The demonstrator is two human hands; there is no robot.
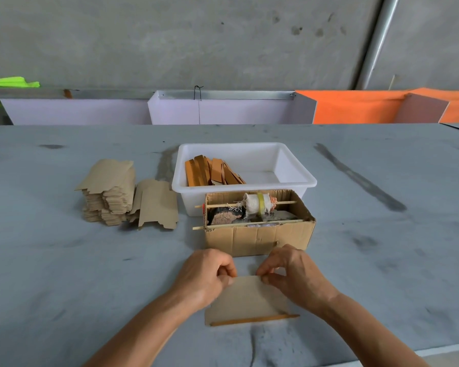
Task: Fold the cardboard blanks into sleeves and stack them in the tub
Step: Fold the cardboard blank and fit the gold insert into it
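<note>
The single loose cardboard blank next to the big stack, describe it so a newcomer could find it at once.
Start at the white plastic tub in the middle of the grey table. Just left of it sits a tall stack of flat brown cardboard blanks. The single loose cardboard blank lies between stack and tub, leaning against the stack, alone rather than piled.

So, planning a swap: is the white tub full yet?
No. The white tub holds folded sleeves only at its left end; its right side shows bare floor.
</note>
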